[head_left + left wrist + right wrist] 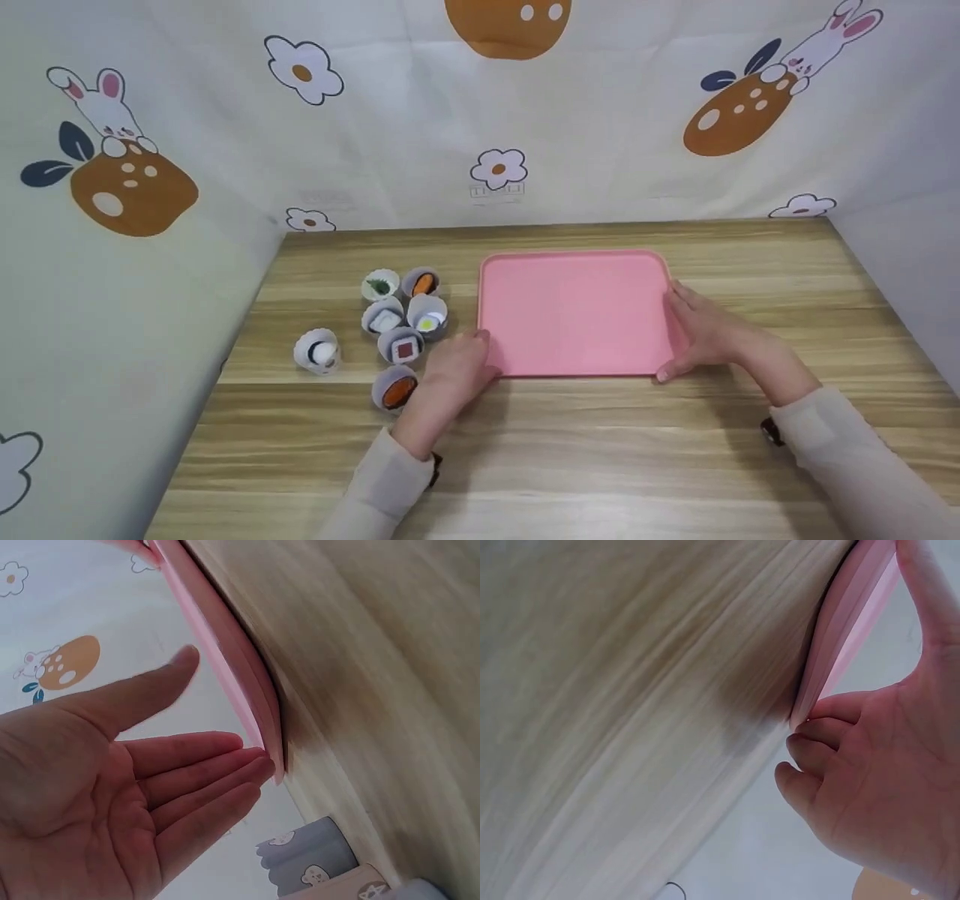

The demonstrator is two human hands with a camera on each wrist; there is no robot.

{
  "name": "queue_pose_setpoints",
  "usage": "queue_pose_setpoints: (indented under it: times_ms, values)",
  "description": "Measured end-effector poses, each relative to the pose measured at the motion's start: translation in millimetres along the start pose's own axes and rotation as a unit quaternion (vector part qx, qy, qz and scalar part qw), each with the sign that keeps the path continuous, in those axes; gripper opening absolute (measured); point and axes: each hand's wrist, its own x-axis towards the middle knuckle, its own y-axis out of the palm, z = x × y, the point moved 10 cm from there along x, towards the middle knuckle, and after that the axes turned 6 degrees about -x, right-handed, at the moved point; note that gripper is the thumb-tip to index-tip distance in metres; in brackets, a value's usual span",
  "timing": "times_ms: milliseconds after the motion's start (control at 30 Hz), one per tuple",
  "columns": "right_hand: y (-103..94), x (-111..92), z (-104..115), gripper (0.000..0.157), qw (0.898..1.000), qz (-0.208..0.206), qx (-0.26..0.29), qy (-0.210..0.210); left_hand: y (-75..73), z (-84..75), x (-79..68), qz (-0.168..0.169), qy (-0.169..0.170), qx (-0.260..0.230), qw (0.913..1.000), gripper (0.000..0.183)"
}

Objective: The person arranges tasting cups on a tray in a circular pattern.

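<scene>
A pink rectangular tray [574, 315] lies flat on the wooden table. At its left side, near the front corner, is my left hand [459, 367]; in the left wrist view its fingers [202, 769] are nearly straight, fingertips at the tray's rim, with the thumb spread away. My right hand [705, 330] spans the tray's right side, thumb by the front right corner and fingers farther back along the rim. In the right wrist view, its slightly bent fingers [829, 731] touch the tray wall [836, 630]. Neither hand wraps round the tray.
Left of the tray stand several small scalloped cups [401, 345] holding sushi-like pieces, one close to my left wrist. Another cup [317, 351] with a white and black piece stands apart, farther left. Patterned cloth [405, 135] walls the table's back and sides.
</scene>
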Motion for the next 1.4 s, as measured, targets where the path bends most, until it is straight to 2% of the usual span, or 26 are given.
queue_pose_setpoints:
  times_ms: [100,267,367,533,600,833,1067,1300,1400]
  values:
    - [0.0,1,-1,0.147,1.000,0.003,0.001,0.005,-4.6,1.4,-3.6,-0.006,0.010,-0.024,0.9997,0.055]
    - [-2.0,1,1,0.147,1.000,0.000,-0.001,0.002,-19.2,4.1,-11.4,-0.035,0.027,-0.067,0.9967,0.068]
    - [-3.8,1,4,0.145,1.000,-0.005,-0.005,-0.007,-27.9,7.7,-15.8,-0.050,0.032,-0.097,0.9935,0.069]
    - [-4.0,0,3,0.145,1.000,0.000,-0.009,0.001,-40.4,22.5,-23.2,-0.072,0.017,-0.160,0.9843,0.067]
    - [-3.6,0,2,0.145,1.000,0.003,-0.007,0.006,-45.6,29.7,-27.1,-0.087,0.015,-0.182,0.9794,0.066]
    - [-0.4,0,3,0.146,1.000,0.007,0.005,0.007,-62.3,53.3,-41.0,-0.138,0.044,-0.240,0.9601,0.063]
    - [-1.1,0,3,0.145,1.000,0.009,0.011,0.007,-73.0,85.1,-54.2,-0.165,0.027,-0.304,0.9378,0.055]
    - [-0.9,0,3,0.146,1.000,0.003,0.007,0.002,-71.4,109.6,-64.9,-0.156,0.023,-0.382,0.9107,0.052]
    - [1.0,0,2,0.146,1.000,0.004,0.008,0.003,-66.6,119.1,-68.3,-0.146,0.017,-0.404,0.9029,0.051]
